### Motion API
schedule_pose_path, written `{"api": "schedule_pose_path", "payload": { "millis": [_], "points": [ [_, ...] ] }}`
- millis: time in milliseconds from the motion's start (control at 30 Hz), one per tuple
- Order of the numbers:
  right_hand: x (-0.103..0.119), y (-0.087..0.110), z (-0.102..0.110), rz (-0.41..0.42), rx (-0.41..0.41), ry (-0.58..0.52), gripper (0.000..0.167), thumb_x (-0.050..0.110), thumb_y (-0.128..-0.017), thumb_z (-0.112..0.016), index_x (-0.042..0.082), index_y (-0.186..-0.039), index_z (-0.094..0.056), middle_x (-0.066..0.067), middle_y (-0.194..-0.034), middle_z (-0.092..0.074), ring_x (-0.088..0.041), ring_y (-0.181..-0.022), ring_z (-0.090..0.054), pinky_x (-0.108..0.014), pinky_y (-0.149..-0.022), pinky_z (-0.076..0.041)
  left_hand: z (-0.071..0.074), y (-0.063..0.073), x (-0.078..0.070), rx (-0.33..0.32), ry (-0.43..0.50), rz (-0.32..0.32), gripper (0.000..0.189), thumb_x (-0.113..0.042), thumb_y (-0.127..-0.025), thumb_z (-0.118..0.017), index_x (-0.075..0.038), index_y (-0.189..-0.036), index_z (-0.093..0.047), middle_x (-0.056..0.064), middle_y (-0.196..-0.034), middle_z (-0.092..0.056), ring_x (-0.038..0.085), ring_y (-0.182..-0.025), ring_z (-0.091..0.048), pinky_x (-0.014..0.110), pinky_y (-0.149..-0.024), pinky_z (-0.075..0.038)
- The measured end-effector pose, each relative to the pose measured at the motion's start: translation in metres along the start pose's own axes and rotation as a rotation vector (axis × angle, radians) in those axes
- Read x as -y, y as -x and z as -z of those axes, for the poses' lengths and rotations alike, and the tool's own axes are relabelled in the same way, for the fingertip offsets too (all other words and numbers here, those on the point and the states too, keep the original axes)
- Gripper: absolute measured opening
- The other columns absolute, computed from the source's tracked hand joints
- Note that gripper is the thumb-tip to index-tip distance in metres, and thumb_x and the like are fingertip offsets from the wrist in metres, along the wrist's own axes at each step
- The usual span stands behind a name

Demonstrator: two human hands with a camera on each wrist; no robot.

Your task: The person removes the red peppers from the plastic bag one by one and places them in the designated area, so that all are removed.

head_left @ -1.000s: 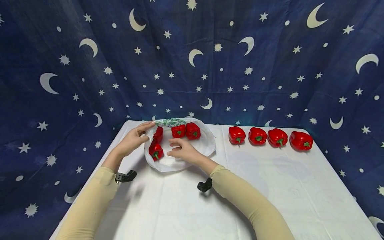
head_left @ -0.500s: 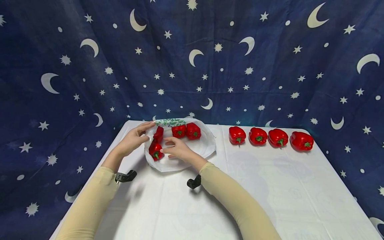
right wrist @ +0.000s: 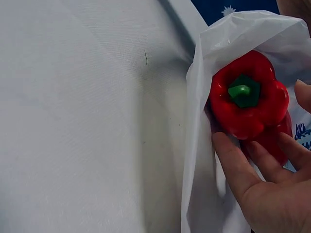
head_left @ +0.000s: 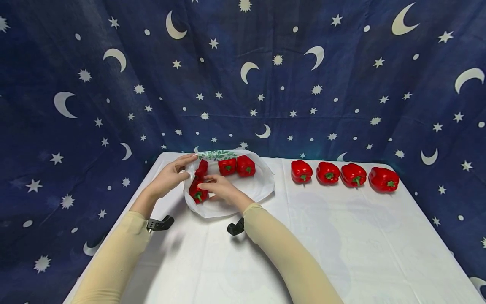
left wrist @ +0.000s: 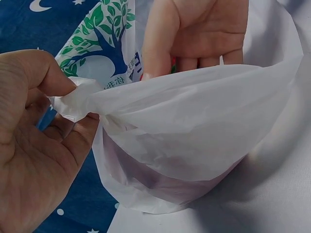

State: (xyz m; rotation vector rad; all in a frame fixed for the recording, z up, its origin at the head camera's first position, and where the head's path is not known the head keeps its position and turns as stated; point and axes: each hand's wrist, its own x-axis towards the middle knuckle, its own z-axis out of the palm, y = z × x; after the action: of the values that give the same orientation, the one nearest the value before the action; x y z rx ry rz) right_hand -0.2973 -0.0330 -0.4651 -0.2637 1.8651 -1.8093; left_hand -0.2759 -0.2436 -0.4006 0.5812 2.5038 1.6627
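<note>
A white plastic bag (head_left: 265, 179) with a green leaf print lies with its mouth spread wide. Its left rim is pinched between the thumb and fingers of my left hand (head_left: 167, 178). Inside sit several red bell peppers: the near-left pepper (head_left: 198, 194), the pepper (head_left: 201, 169) behind it, and two at the back, one pepper (head_left: 227, 168) beside another pepper (head_left: 247, 167). My right hand (head_left: 225, 190) reaches into the bag at the near-left pepper. In the right wrist view, its spread fingers (right wrist: 235, 162) are right at that pepper's side, the thumb standing apart.
Along the back right of the white-covered table (head_left: 341, 245) stands a row of several more red bell peppers (head_left: 328, 173). A dark blue curtain (head_left: 281, 126) with moons and stars hangs behind the table and along its sides.
My right hand has moved left inside the bag, from the middle to the near-left pepper. The left hand keeps its pinch on the rim.
</note>
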Motion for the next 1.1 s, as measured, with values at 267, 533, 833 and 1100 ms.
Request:
{"api": "schedule_pose_path", "payload": {
  "millis": [267, 533, 833, 1100],
  "points": [
    [0.000, -0.005, -0.007, -0.007, -0.008, -0.006, 0.062, 0.027, -0.091, -0.077, 0.005, -0.144, -0.055, -0.009, -0.129, -0.060, -0.024, -0.113, -0.063, -0.046, -0.089, -0.057, -0.001, 0.001, -0.002, 0.000, -0.005, 0.014, 0.063, 0.007, -0.092, -0.051, -0.005, -0.153, -0.047, 0.005, -0.164, -0.029, 0.028, -0.152, -0.024, 0.052, -0.122, -0.018],
    [-0.002, -0.008, -0.012, 0.008, -0.006, -0.033, 0.059, 0.022, -0.091, -0.077, 0.003, -0.142, -0.056, -0.008, -0.125, -0.062, -0.022, -0.105, -0.065, -0.044, -0.086, -0.058, 0.000, 0.002, 0.000, 0.000, -0.009, 0.016, 0.063, 0.008, -0.092, -0.051, -0.004, -0.154, -0.046, 0.008, -0.165, -0.027, 0.030, -0.152, -0.023, 0.055, -0.121, -0.017],
    [-0.002, -0.006, -0.014, 0.018, -0.038, 0.003, 0.058, 0.021, -0.091, -0.076, -0.001, -0.141, -0.056, -0.011, -0.129, -0.061, -0.022, -0.103, -0.065, -0.043, -0.087, -0.058, 0.000, 0.002, 0.000, -0.002, -0.002, 0.010, 0.063, 0.008, -0.092, -0.051, -0.004, -0.153, -0.046, 0.008, -0.165, -0.028, 0.028, -0.152, -0.023, 0.052, -0.122, -0.016],
    [-0.004, -0.007, -0.009, 0.037, -0.060, 0.008, 0.050, 0.018, -0.092, -0.076, 0.000, -0.136, -0.062, -0.011, -0.125, -0.064, -0.022, -0.102, -0.068, -0.039, -0.084, -0.059, 0.001, 0.002, -0.002, -0.009, 0.000, 0.016, 0.062, 0.008, -0.092, -0.051, -0.003, -0.153, -0.047, 0.008, -0.164, -0.029, 0.029, -0.151, -0.024, 0.053, -0.122, -0.017]
  ]
}}
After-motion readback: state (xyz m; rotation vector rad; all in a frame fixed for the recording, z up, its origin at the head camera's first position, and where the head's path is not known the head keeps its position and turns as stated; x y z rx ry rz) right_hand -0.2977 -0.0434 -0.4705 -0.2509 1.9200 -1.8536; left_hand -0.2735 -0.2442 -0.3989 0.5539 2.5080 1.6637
